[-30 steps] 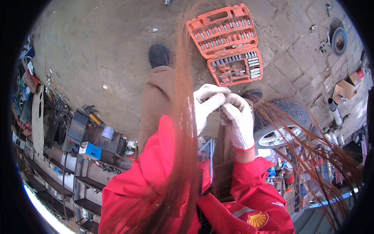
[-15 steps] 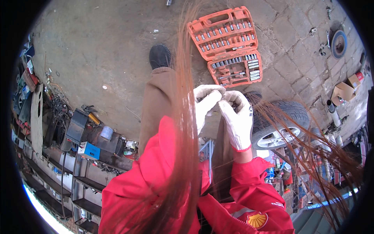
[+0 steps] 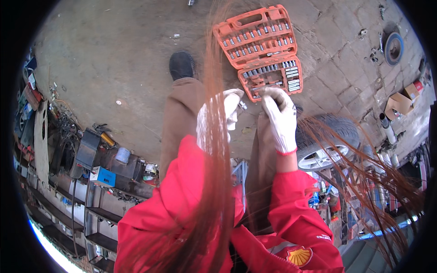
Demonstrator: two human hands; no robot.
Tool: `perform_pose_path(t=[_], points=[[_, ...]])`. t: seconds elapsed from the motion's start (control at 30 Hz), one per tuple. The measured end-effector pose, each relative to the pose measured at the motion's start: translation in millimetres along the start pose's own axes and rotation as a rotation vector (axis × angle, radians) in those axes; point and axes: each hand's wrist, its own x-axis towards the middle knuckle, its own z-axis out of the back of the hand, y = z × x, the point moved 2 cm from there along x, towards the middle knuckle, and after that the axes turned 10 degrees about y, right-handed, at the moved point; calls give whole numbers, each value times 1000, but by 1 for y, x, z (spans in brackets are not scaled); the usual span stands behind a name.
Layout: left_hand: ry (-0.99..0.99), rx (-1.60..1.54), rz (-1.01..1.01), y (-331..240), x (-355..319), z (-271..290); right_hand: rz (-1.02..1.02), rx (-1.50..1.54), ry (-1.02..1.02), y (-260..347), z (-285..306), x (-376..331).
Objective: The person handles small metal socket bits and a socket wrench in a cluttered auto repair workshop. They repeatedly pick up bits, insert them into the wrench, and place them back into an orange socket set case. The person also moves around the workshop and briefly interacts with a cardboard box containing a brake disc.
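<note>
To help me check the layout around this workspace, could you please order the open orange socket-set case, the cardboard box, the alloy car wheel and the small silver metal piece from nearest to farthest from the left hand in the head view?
1. Small silver metal piece: at the left hand's fingers.
2. Orange socket-set case: ahead, slightly right.
3. Alloy car wheel: right.
4. Cardboard box: far right.

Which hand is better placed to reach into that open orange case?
Probably the right hand: it overlaps the near edge of the orange case in this view, though contact can't be told. The left hand sits farther left and seems to hold a small metal piece.
</note>
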Motion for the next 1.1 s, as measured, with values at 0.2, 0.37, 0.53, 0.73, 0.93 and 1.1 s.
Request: perform_pose_path(t=[0.2,0.37,0.53,0.73,0.93,1.1], points=[[-58,-123,2,11,4,8,130,-479,-307,-57,-7,125],[-4,-223,-29,3,0,5,237,-897,-338,-57,-37,185],[-59,-106,15,-1,-2,3,166,-1003,-363,-45,-40,208],[-23,-211,-21,6,3,9,159,-1212,-348,-40,-34,215],[-81,-167,-34,22,10,22,306,-888,-260,-51,-22,215],[137,-566,-85,13,11,25,571,-638,-403,-68,-24,184]])
